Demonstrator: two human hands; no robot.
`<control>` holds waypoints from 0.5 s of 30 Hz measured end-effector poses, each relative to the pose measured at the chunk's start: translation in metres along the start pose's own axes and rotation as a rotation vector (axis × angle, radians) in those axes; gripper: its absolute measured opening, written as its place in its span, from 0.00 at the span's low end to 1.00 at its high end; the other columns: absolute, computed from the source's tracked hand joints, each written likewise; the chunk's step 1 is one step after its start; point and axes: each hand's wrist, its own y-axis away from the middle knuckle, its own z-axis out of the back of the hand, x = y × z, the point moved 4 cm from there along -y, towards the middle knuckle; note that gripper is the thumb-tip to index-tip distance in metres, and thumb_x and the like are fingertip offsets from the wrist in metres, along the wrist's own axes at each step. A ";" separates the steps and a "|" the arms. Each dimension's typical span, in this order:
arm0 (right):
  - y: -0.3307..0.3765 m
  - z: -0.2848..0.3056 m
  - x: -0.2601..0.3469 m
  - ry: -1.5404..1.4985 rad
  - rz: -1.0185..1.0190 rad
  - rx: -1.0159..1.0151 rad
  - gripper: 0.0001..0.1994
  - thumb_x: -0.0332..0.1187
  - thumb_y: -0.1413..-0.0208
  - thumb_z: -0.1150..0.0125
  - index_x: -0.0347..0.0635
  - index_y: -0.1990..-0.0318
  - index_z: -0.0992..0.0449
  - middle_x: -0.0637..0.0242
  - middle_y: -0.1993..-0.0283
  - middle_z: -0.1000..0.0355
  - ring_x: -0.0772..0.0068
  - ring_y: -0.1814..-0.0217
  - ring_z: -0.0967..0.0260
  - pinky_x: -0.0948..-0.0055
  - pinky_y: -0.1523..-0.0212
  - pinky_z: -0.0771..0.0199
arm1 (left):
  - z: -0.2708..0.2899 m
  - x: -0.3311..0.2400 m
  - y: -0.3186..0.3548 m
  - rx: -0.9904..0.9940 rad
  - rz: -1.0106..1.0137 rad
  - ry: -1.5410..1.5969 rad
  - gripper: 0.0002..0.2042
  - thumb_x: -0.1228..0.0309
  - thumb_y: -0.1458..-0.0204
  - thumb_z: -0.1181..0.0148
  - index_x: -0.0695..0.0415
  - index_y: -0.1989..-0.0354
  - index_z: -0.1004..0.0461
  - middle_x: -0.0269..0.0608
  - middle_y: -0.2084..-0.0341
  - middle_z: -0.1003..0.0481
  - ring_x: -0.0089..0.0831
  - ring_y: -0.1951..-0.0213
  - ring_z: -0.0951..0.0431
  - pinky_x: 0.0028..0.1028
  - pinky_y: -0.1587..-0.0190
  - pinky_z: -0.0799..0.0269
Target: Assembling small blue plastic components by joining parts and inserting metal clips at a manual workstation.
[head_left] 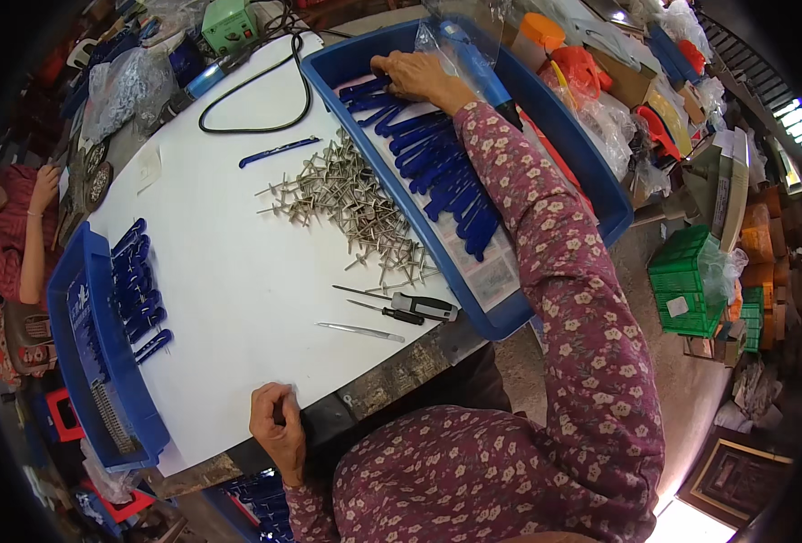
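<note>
My right hand (419, 77) reaches to the far end of a large blue tray (559, 271). Its bent fingers are closed at the end of a slim blue plastic piece (365, 89), partly hidden beneath them. More blue pieces (433, 149) lie side by side in a row along that tray, over printed paper. My left hand (277, 425) rests at the table's near edge, fingers curled in with nothing visible inside. Between the hands lies a heap of metal cross-shaped parts (342, 185). One single blue piece (279, 152) lies beyond the heap.
On the white tabletop (229, 299) lie two screwdrivers (425, 307), tweezers (360, 332) and a black cable (306, 90). A smaller blue tray (152, 434) stands left beside several blue pieces (137, 281). Another person (25, 217) sits at the far left. Green crates (682, 276) stand right.
</note>
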 end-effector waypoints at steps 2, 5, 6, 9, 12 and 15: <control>0.003 0.001 0.001 0.007 0.000 -0.017 0.16 0.30 0.55 0.43 0.49 0.56 0.34 0.58 0.60 0.30 0.54 0.61 0.30 0.61 0.63 0.29 | 0.000 -0.001 0.000 0.000 0.009 -0.008 0.04 0.85 0.55 0.48 0.64 0.71 0.30 0.39 0.70 0.32 0.24 0.68 0.32 0.20 0.65 0.36; 0.005 0.002 0.001 0.021 0.002 -0.032 0.16 0.30 0.56 0.42 0.48 0.57 0.35 0.59 0.61 0.32 0.53 0.63 0.29 0.61 0.65 0.29 | 0.000 -0.001 0.000 -0.002 -0.004 -0.004 0.04 0.84 0.55 0.48 0.64 0.71 0.30 0.39 0.70 0.32 0.24 0.68 0.32 0.20 0.65 0.36; 0.005 0.002 0.001 0.029 0.002 -0.030 0.16 0.29 0.56 0.41 0.48 0.58 0.35 0.59 0.61 0.33 0.52 0.64 0.29 0.61 0.66 0.29 | -0.001 0.000 0.000 -0.001 -0.004 -0.004 0.04 0.84 0.55 0.48 0.64 0.71 0.30 0.39 0.70 0.32 0.24 0.68 0.32 0.20 0.65 0.36; 0.006 0.002 0.002 0.033 0.025 -0.068 0.17 0.29 0.58 0.39 0.47 0.58 0.35 0.59 0.61 0.35 0.52 0.63 0.30 0.60 0.65 0.29 | -0.001 0.000 0.000 -0.006 -0.012 -0.005 0.03 0.84 0.55 0.48 0.65 0.71 0.30 0.38 0.71 0.32 0.24 0.68 0.32 0.19 0.65 0.37; 0.004 -0.002 0.000 -0.024 0.010 -0.016 0.18 0.29 0.59 0.38 0.47 0.58 0.35 0.60 0.60 0.37 0.52 0.62 0.30 0.60 0.64 0.29 | -0.001 -0.001 0.000 -0.006 -0.019 -0.018 0.03 0.84 0.55 0.48 0.65 0.71 0.30 0.38 0.71 0.32 0.24 0.68 0.33 0.19 0.66 0.37; 0.005 -0.002 -0.003 -0.043 0.049 -0.053 0.17 0.27 0.59 0.39 0.45 0.59 0.36 0.60 0.61 0.36 0.53 0.62 0.31 0.61 0.64 0.30 | -0.001 -0.001 -0.001 -0.006 -0.008 -0.009 0.03 0.84 0.55 0.48 0.65 0.71 0.30 0.38 0.71 0.32 0.24 0.69 0.33 0.19 0.66 0.38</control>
